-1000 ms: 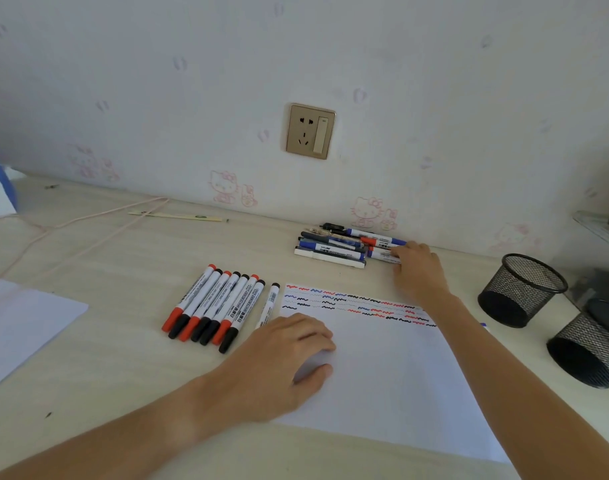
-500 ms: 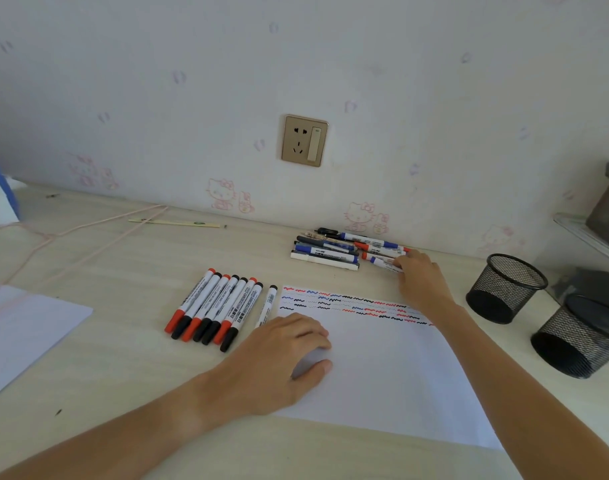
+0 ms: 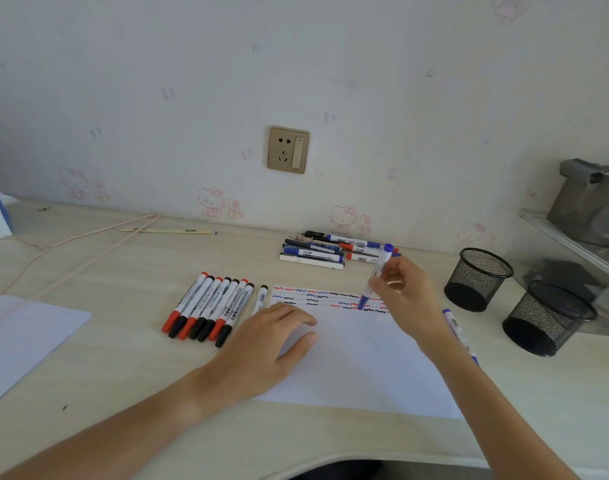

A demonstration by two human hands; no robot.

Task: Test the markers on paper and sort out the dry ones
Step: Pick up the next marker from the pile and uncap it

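The blue marker (image 3: 377, 276) is pinched in the fingers of the right hand (image 3: 400, 292), held nearly upright with its blue cap end down over the far right part of the paper (image 3: 358, 358); whether the cap touches the sheet cannot be told. The paper lies flat on the desk (image 3: 123, 341), with rows of red, blue and black squiggles (image 3: 327, 299) along its far edge; the left hand (image 3: 272, 341) rests on the sheet's near-left part, fingers straight and loosely spread, pressing it down.

Left of the paper a row of red- and black-capped markers (image 3: 209, 310) lies side by side, touching, with one more black-capped marker (image 3: 260, 299) just beside the sheet's corner; behind the paper, against the wall, a pile of markers (image 3: 320, 251) lies mixed together; another blue marker (image 3: 457, 332) lies at the paper's right edge, partly hidden by the right forearm. Two black mesh pen cups (image 3: 478, 278) stand well to the right; a second white sheet (image 3: 19, 337) lies at the far left; a wall socket (image 3: 288, 149) sits above the pile.
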